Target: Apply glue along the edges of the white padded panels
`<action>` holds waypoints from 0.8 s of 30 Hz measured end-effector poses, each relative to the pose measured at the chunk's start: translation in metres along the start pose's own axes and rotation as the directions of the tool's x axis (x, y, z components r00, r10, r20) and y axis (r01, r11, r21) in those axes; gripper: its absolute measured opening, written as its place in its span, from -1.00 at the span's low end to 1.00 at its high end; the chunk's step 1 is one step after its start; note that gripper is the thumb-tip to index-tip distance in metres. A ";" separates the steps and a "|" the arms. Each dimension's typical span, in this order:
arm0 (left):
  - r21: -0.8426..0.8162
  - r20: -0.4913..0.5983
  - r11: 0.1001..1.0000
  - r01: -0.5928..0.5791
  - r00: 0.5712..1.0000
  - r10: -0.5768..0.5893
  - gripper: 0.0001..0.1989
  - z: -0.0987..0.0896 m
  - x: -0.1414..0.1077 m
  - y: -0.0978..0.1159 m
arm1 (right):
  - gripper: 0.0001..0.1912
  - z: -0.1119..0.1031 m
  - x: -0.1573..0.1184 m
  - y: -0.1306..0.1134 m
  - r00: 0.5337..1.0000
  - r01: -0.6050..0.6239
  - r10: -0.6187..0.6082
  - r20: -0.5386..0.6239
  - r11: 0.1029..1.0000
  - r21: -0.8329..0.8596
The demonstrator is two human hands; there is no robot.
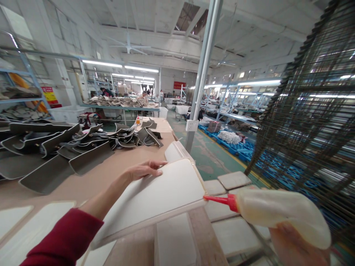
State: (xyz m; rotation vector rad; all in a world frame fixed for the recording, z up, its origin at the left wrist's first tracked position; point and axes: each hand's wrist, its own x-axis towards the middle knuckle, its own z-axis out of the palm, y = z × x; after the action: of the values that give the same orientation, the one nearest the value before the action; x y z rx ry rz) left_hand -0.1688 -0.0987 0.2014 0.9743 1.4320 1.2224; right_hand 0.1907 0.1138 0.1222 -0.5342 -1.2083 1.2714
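A large white panel (166, 188) with rounded corners lies tilted near the table's right edge. My left hand (146, 170) rests on its upper left edge, thumb on top of the panel, fingers reaching along the edge. At the lower right, my right hand (296, 244) is wrapped round a translucent squeeze bottle (280, 208), held almost level. The bottle's red nozzle (219, 200) points left, its tip touching or very close to the panel's right corner. Beneath the panel is a brown board with another white piece (176, 240).
Dark curved pieces with pale edges (91, 157) are heaped on the brown table (133, 159) at the left. White panels (235, 234) lie to the right, below the bottle. A metal post (203, 74) stands ahead, and a wire rack (305, 122) fills the right side.
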 end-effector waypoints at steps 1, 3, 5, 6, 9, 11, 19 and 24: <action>-0.011 -0.002 1.000 -0.013 1.000 0.013 -0.31 0.000 0.001 -0.002 | -0.36 0.002 -0.002 0.001 0.999 -0.002 0.002 -0.033 1.000 0.007; -0.027 0.005 0.999 -0.039 0.999 0.039 -0.32 0.000 0.002 -0.007 | -0.36 0.007 -0.005 0.000 0.994 -0.001 0.003 -0.113 1.000 0.020; -0.044 0.017 0.997 -0.067 0.998 0.068 -0.33 0.002 0.003 -0.011 | -0.39 0.012 -0.007 0.000 0.986 0.006 -0.002 -0.166 1.000 0.026; -0.056 0.025 0.995 -0.079 0.996 0.081 -0.33 0.004 0.004 -0.013 | -0.41 0.013 -0.007 0.000 0.984 0.013 -0.008 -0.179 1.000 0.024; -0.092 0.048 0.991 -0.099 0.993 0.104 -0.31 0.009 0.004 -0.017 | -0.45 0.017 -0.006 0.005 0.975 0.065 -0.061 -0.214 0.998 0.010; -0.112 0.034 0.988 -0.105 0.993 0.110 -0.31 0.012 0.004 -0.021 | -0.49 0.019 -0.003 0.010 0.974 0.105 -0.100 -0.202 0.994 0.012; -0.187 -0.107 0.979 -0.084 0.992 0.065 -0.30 0.015 0.009 -0.037 | -0.55 0.033 -0.001 0.009 0.990 0.091 -0.067 -0.124 0.976 0.198; -0.213 -0.157 0.973 -0.083 0.986 0.049 -0.25 0.016 0.010 -0.045 | -0.57 0.038 -0.002 0.007 0.986 0.068 -0.041 -0.161 0.984 0.166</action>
State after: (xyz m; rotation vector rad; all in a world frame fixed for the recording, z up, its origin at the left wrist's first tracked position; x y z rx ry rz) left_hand -0.1542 -0.0936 0.1555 0.7972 1.3536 1.4960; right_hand 0.1544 0.1028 0.1289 -0.4630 -0.9661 1.2489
